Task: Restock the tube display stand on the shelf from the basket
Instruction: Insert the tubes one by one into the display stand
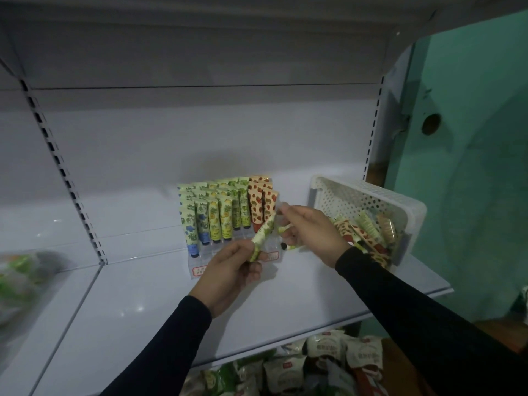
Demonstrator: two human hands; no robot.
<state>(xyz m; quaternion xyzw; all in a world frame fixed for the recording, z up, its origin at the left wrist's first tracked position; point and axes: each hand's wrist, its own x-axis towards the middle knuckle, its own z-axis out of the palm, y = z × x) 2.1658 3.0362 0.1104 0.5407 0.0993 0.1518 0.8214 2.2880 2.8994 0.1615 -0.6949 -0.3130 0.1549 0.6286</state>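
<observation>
A left hand (228, 270) grips a green-printed tube (261, 235) before the clear stand (200, 270). The right hand (308, 232) pinches another tube's end. A perforated white basket (357, 192) sits on the glossy shelf (143, 310).

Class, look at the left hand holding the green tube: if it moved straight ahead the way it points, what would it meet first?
Probably the display stand: the left hand and its green tube point toward its front row, though depth is unclear.
</observation>
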